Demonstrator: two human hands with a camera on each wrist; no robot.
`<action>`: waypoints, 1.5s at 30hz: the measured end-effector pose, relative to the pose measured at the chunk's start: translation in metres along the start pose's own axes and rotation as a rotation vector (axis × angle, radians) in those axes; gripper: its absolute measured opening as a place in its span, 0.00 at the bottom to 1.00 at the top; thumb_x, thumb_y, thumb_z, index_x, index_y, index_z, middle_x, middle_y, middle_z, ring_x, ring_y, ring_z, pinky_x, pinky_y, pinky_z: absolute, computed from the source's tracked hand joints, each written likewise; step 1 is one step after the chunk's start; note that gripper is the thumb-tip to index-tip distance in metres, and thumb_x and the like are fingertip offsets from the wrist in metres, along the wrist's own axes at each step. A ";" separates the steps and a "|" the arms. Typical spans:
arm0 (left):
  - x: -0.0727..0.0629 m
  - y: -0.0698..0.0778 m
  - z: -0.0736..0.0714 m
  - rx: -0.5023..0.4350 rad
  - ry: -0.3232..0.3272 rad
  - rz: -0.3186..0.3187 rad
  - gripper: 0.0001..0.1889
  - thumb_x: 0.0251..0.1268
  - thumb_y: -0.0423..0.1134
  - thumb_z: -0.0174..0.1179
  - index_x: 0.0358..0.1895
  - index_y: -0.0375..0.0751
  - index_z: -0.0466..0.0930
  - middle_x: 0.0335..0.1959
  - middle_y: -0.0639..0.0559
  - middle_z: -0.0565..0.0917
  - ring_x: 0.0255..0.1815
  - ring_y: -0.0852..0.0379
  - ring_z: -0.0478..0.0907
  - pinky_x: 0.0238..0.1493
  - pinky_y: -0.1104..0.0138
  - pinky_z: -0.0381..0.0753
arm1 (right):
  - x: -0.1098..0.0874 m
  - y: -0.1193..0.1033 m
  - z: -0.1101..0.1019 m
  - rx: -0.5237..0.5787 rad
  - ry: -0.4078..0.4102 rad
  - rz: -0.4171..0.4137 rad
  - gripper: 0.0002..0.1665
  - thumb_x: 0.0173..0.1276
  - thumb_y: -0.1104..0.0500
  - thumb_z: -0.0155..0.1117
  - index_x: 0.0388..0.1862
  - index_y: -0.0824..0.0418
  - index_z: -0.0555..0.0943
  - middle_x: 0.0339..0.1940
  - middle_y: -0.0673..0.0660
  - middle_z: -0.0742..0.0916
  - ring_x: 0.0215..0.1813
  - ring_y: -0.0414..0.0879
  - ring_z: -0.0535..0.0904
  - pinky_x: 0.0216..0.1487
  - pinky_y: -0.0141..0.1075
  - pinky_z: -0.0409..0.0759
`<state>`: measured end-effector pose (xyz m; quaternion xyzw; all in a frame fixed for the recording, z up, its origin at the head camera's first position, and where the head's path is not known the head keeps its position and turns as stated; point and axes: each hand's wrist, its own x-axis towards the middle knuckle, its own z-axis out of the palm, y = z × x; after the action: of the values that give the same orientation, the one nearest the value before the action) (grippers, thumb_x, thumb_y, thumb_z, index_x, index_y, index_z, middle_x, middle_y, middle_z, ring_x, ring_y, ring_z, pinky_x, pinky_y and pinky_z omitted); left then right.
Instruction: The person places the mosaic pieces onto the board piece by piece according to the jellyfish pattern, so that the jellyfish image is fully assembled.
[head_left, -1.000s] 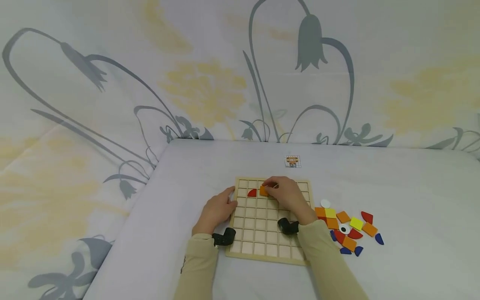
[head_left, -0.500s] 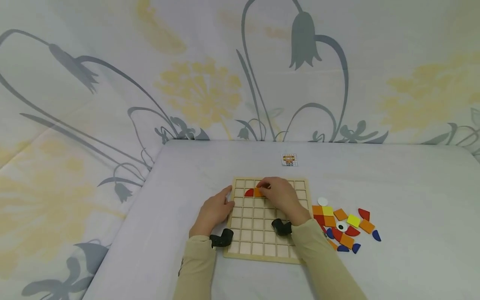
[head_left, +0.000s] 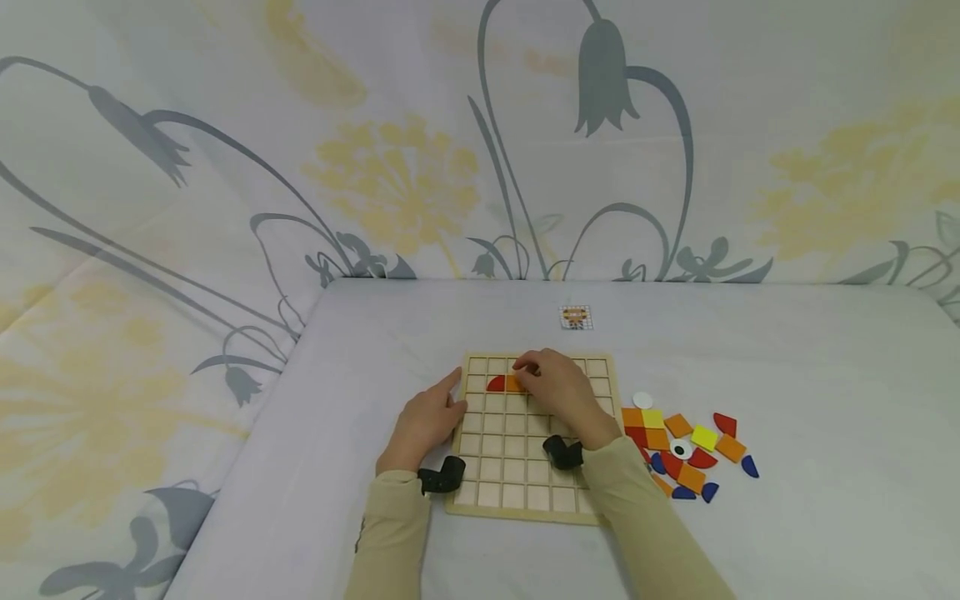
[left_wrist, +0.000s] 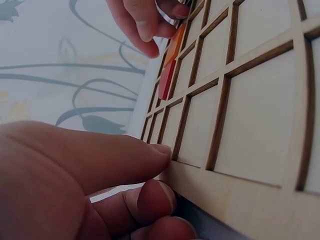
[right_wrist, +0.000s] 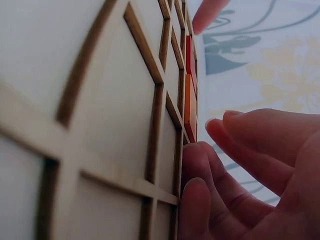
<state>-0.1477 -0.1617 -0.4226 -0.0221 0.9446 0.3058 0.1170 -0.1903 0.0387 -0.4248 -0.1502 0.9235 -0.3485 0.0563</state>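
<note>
A wooden grid board (head_left: 531, 517) lies on the white cloth. In one of its upper rows a red quarter-round tile (head_left: 496, 383) sits beside an orange square tile (head_left: 513, 383). My left hand (head_left: 426, 421) holds the board's left edge, thumb on the rim and the other fingers curled at the side below, as the left wrist view shows. Over the upper middle of the board is my right hand (head_left: 558, 387). In the right wrist view, its lower fingertips (right_wrist: 195, 155) are right at the end of the orange tile, while its thumb and upper finger stand apart from it.
Right of the board lie several loose tiles, among them a yellow square (head_left: 705, 437), a red quarter-round (head_left: 725, 423), a blue piece (head_left: 750, 466), a white disc (head_left: 642, 401) and an eye disc (head_left: 681, 448). A small pattern card (head_left: 576, 317) lies behind the board.
The orange tile has moved left, from slightly apart to right beside the red tile, and lies in its cell. My right fingers have eased off it. The left hand stays at the board's edge.
</note>
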 end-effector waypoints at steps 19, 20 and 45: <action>0.002 -0.001 0.001 -0.011 0.004 0.029 0.26 0.64 0.43 0.50 0.66 0.46 0.60 0.19 0.55 0.72 0.16 0.60 0.68 0.20 0.67 0.67 | -0.007 0.005 -0.020 0.152 -0.161 -0.073 0.17 0.67 0.51 0.52 0.50 0.55 0.77 0.45 0.52 0.79 0.44 0.47 0.77 0.46 0.42 0.73; 0.002 -0.001 0.001 -0.018 0.002 0.031 0.26 0.64 0.43 0.50 0.66 0.45 0.60 0.19 0.55 0.72 0.15 0.60 0.68 0.20 0.67 0.67 | -0.008 0.008 -0.021 0.178 -0.164 -0.082 0.17 0.67 0.51 0.52 0.51 0.56 0.77 0.46 0.53 0.80 0.43 0.47 0.77 0.44 0.41 0.74; 0.003 -0.003 0.001 -0.039 -0.007 -0.001 0.29 0.62 0.45 0.53 0.66 0.46 0.59 0.20 0.55 0.74 0.13 0.60 0.69 0.18 0.68 0.68 | -0.060 0.043 -0.083 0.251 -0.106 -0.023 0.20 0.67 0.47 0.51 0.53 0.56 0.76 0.40 0.57 0.83 0.40 0.50 0.78 0.39 0.40 0.76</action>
<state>-0.1503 -0.1632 -0.4258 -0.0240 0.9380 0.3243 0.1199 -0.1607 0.1402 -0.3906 -0.1710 0.8666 -0.4533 0.1194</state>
